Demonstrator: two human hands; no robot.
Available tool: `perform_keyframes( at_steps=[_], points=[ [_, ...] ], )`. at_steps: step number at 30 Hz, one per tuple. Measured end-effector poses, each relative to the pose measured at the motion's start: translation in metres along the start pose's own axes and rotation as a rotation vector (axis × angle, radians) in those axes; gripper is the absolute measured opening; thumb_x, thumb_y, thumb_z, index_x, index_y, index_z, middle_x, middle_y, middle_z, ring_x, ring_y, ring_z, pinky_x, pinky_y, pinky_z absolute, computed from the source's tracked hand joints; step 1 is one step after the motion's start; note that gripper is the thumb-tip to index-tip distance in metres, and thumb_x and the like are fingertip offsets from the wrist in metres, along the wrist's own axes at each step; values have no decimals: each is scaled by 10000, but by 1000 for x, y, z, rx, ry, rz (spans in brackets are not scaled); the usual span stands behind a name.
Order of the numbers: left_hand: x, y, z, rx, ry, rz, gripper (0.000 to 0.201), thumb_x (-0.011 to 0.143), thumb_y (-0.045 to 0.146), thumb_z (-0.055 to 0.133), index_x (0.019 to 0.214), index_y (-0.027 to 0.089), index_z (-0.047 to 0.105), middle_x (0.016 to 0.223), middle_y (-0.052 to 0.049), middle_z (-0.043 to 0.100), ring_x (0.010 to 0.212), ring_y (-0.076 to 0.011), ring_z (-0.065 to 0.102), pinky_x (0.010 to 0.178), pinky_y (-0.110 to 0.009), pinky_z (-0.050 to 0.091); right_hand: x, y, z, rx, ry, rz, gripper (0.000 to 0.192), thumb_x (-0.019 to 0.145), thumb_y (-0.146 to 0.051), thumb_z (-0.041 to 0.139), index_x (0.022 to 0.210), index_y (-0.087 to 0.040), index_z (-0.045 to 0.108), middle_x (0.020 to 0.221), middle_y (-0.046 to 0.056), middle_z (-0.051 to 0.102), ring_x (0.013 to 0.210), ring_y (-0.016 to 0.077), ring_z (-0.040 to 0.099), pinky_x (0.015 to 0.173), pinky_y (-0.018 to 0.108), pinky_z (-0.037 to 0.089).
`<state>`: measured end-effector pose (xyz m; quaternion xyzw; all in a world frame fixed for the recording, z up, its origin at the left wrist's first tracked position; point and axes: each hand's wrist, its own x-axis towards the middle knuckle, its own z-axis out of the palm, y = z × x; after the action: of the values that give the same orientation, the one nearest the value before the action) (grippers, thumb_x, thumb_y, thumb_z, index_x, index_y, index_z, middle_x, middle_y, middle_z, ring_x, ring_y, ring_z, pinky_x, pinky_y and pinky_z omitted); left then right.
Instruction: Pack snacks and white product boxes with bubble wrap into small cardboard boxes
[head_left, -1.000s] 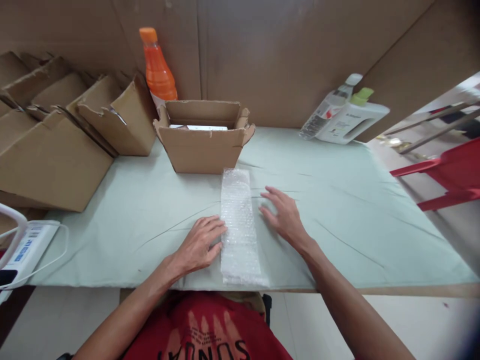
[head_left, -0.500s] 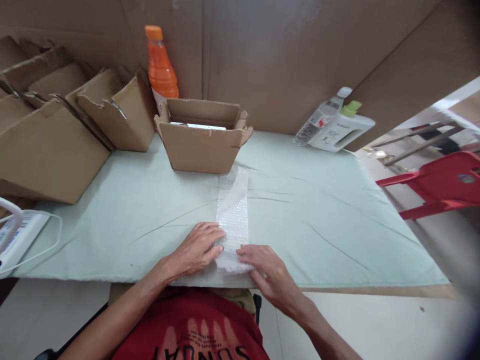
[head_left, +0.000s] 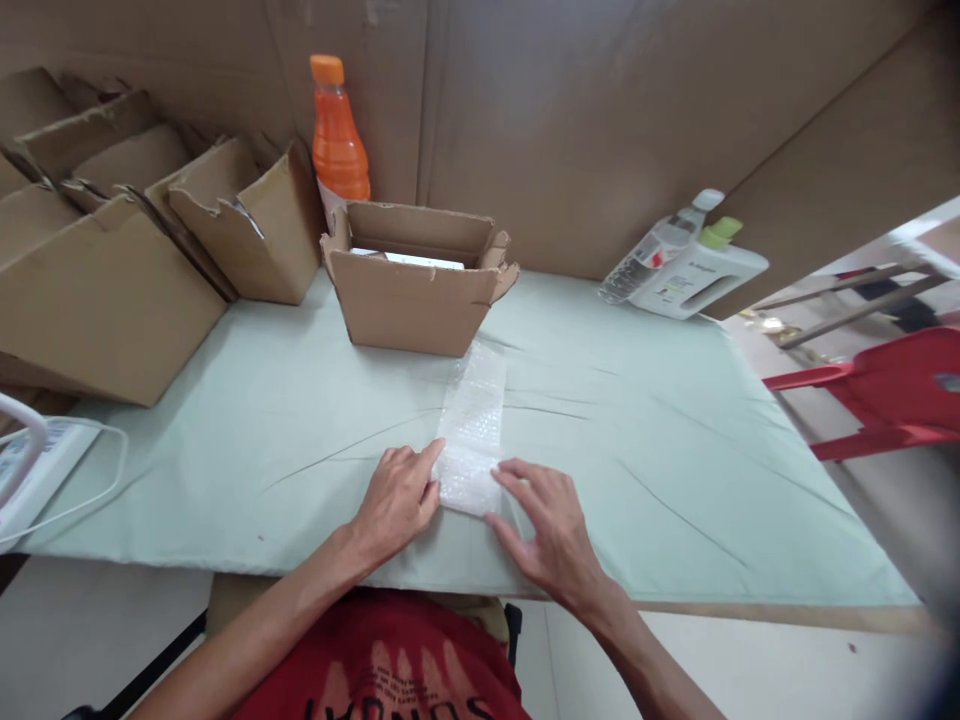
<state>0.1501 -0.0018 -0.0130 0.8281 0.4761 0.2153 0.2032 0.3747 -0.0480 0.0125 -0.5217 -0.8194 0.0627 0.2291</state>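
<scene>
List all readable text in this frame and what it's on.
Red shirt: large print, seen upside down and cut off by the frame edge, not legible; a smaller line above it too small to read.
White jug label: too blurred.
Clear bottle label: too blurred.
White device at far left: blue markings, unreadable.

At the left edge of the frame, a white device [head_left: 30, 470] is cut off. Your red chair [head_left: 892, 395] runs off the right edge. The labels on the bottles [head_left: 679, 265] at upper right are too small to read.
</scene>
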Motion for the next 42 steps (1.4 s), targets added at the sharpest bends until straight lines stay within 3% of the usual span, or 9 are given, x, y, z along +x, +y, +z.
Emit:
perform_keyframes(
  at_steps=[8,13,15,18,23,29,32,36,42],
  points=[
    [-11,6,-19,34,61,279,637,833,360,678,1392,146,460,1454,-216,474,1325,-370,440,1079,-549,359,5,2,16,139,-42,-66,258,976,-137,461,1116,-214,664,1147,89,730,1067,240,658,898,421,508],
    [-15,5,-16,-131,-35,159,480,900,136,491,1379,159,482,1074,-104,713,970,-240,636,913,-435,487,17,4,4,427,-189,168,205,992,-260,484,1070,-236,672,974,17,755,858,185,709,755,305,560],
    [-12,3,-13,-176,-29,33,452,903,157,478,1353,149,518,1029,-100,724,887,-232,648,848,-414,514,14,0,-3,366,-77,184,185,972,-274,529,1097,-233,660,1045,38,746,915,203,706,780,322,554],
    [-5,1,-11,-203,-60,-78,474,878,181,493,1347,130,540,1005,-103,729,868,-236,658,840,-409,532,5,-9,-10,166,162,44,196,932,-199,590,1121,-221,638,1135,91,712,1026,235,666,860,381,507],
    [3,0,-10,-166,-77,-105,468,877,183,486,1335,114,551,919,-89,724,818,-234,659,802,-399,548,2,-15,1,-50,-24,-169,297,926,-186,583,1221,-191,617,1232,126,688,1123,292,607,916,465,444],
    [-6,6,-18,30,166,158,519,875,199,566,1384,127,495,1403,-209,531,1265,-338,521,1019,-502,455,18,-3,17,31,-81,-105,300,964,-101,457,1169,-194,656,1125,99,733,993,240,647,853,419,478],
    [-8,9,-20,-11,38,285,556,831,95,519,1383,154,491,1327,-160,610,1222,-311,553,1017,-502,451,21,2,12,219,-152,25,287,980,-181,465,1183,-225,663,1083,68,750,953,223,679,836,394,522],
    [1,7,-17,-146,-93,84,564,815,99,476,1376,154,498,1197,-127,701,1055,-278,646,926,-478,518,18,1,4,284,-113,143,286,985,-260,490,1226,-249,645,1157,63,731,1031,223,683,860,376,547],
    [29,-1,-18,-278,-211,-30,608,790,122,507,1398,142,491,1344,-146,629,1201,-278,613,1022,-458,508,12,-8,3,-78,-64,-101,350,909,-205,591,1258,-215,618,1354,153,606,1176,320,580,920,496,486]
  ],
)
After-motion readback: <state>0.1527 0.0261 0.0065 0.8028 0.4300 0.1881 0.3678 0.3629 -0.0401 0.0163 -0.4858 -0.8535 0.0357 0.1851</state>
